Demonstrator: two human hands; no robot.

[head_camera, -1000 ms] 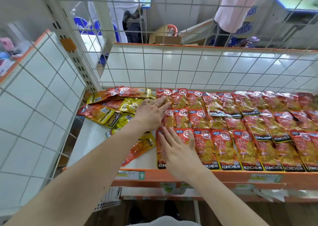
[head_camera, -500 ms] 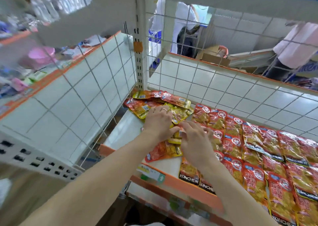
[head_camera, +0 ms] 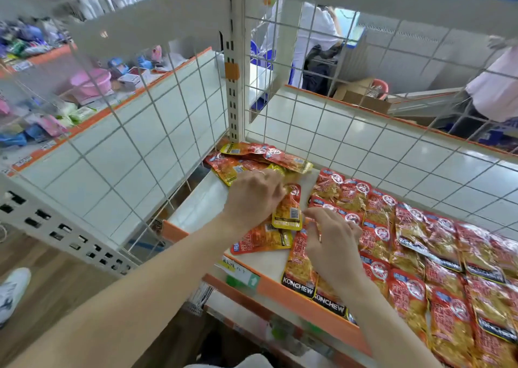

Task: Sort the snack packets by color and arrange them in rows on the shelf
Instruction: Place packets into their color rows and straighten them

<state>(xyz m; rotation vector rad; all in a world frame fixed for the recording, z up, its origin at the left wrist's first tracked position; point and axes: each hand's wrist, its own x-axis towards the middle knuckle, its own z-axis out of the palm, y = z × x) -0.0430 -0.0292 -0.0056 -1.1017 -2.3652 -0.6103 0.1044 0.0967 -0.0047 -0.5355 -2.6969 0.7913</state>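
KONCHEW, white capitals on black bottom band of front red packet (head_camera: 297, 288), touching orange shelf edge (head_camera: 269, 287). Same word on neighbouring packet (head_camera: 328, 306), along same edge. Same word upside down on bottom band of yellow-banded packet (head_camera: 290, 202), further behind shelf edge; barcode (head_camera: 294, 214) just above, digits illegible. On shelf edge itself: price tag (head_camera: 231, 265), writing illegible, and green label (head_camera: 246, 281) with white arrow.
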